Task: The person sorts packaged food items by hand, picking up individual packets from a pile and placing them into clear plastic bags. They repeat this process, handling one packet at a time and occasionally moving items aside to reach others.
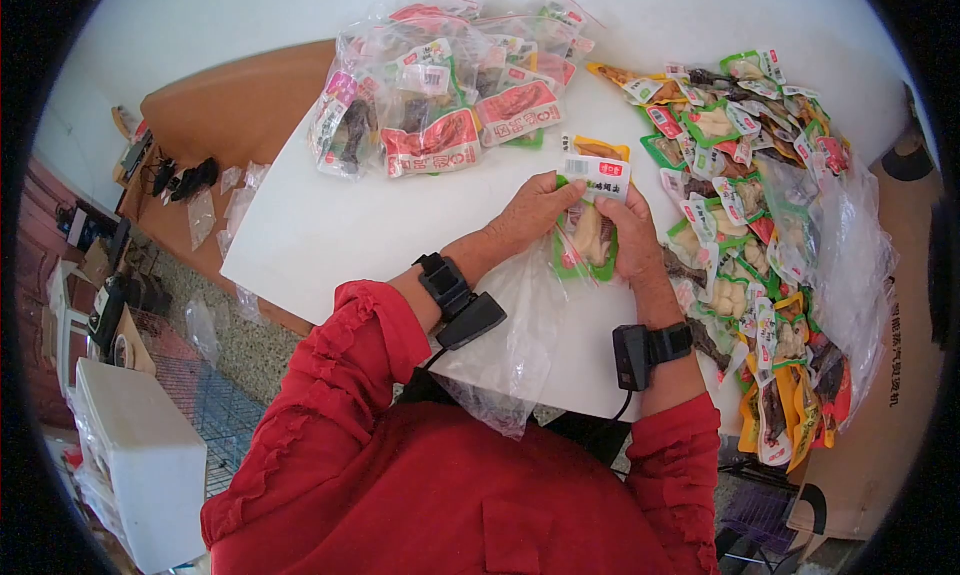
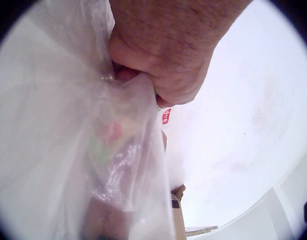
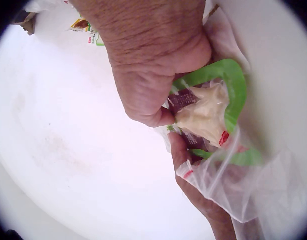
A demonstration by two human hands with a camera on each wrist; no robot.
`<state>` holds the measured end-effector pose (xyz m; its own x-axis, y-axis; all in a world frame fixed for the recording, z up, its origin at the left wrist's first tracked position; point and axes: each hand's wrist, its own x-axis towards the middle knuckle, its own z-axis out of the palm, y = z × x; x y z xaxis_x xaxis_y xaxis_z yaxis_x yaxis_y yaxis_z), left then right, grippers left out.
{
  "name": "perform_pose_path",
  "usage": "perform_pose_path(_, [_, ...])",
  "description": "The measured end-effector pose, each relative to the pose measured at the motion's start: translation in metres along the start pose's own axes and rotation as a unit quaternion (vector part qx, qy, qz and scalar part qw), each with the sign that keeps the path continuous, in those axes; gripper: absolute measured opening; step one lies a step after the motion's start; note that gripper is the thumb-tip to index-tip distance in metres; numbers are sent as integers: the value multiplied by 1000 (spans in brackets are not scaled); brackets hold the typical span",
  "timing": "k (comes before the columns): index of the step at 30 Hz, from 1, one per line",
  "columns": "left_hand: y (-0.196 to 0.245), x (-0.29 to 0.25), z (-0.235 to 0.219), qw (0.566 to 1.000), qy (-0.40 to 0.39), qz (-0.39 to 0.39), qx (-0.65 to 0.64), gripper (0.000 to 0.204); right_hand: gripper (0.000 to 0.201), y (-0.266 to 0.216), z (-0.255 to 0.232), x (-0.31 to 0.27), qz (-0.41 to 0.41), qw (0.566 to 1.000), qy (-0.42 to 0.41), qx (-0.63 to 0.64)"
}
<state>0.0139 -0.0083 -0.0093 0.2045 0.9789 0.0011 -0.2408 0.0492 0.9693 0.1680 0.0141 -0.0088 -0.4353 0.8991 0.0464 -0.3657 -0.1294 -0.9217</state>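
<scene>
Both hands meet over the white table, gripping a green-edged food packet [image 1: 588,237] with pale contents. In the head view the left hand [image 1: 535,215] holds its left side and the right hand [image 1: 632,237] its right side, thumbs on the white label. A clear plastic bag [image 1: 505,315] hangs from the hands over the table edge, and its mouth lies around the packet's lower part in the right wrist view. That view shows the right hand [image 3: 148,70] pinching the packet [image 3: 206,112]. In the left wrist view the bag [image 2: 128,150] covers much of the left hand's [image 2: 166,55] work.
Filled clear bags with red-labelled packets [image 1: 430,145] lie at the table's back. A large heap of loose packets [image 1: 730,225] covers the right side, with an empty-looking clear bag [image 1: 855,245] over it. Cardboard [image 1: 870,415] stands at the right, a white box [image 1: 145,455] at the lower left.
</scene>
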Motion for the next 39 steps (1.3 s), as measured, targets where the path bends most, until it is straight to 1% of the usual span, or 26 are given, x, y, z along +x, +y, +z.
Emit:
perform_pose_path(13, [-1, 0, 0, 1000, -10, 13, -21, 27, 27, 0, -1, 0, -3, 998, 12, -54])
perform_pose_path(17, [-4, 1, -2, 999, 9, 18, 32, 26, 27, 2, -1, 1, 3, 999, 15, -51])
perform_pose_path(19, [-7, 5, -3, 998, 9, 29, 48, 25, 27, 4, -2, 3, -17, 997, 14, -72])
perform_pose_path(21, [-11, 6, -3, 997, 31, 41, 61, 22, 26, 3, -3, 2, -13, 995, 27, -97])
perform_pose_path(22, [-6, 4, 1, 998, 27, 34, 48, 22, 26, 1, -1, 0, -5, 993, 36, -116])
perform_pose_path(23, [-1, 0, 2, 999, 21, 28, 35, 21, 26, -2, 1, -2, -17, 992, 34, -121])
perform_pose_path(24, [3, -2, 3, 998, 29, 17, 48, 21, 26, -5, 5, -4, -29, 991, 34, -125])
perform_pose_path(25, [4, -3, 3, 997, 38, 5, 63, 21, 26, -3, 4, -4, -32, 991, 34, -123])
perform_pose_path(26, [5, -4, 4, 998, 23, 7, 59, 21, 25, -2, 3, -2, -36, 992, 33, -119])
perform_pose_path(27, [6, -5, 4, 999, 20, 2, 42, 22, 25, -1, 3, -3, -41, 991, 43, -124])
perform_pose_path(29, [5, -5, 4, 1000, 13, -3, 26, 24, 25, 0, 3, -2, -36, 995, 26, -87])
perform_pose_path(30, [3, -4, 4, 1000, 17, 0, 5, 24, 27, -1, 1, 0, -18, 995, 12, -97])
perform_pose_path(31, [1, -2, 3, 1000, 22, 3, -17, 25, 27, -1, 0, 0, -21, 995, 15, -98])
perform_pose_path(35, [-6, 2, -2, 1000, 20, 4, -5, 25, 25, 2, 1, 0, -24, 996, 23, -79])
perform_pose_path(37, [-3, 1, -2, 999, 29, -2, 28, 25, 25, 3, 0, 1, -28, 996, 20, -78])
perform_pose_path(39, [0, -1, 1, 1000, 22, 1, 9, 25, 26, 5, -1, 1, -25, 997, 15, -75])
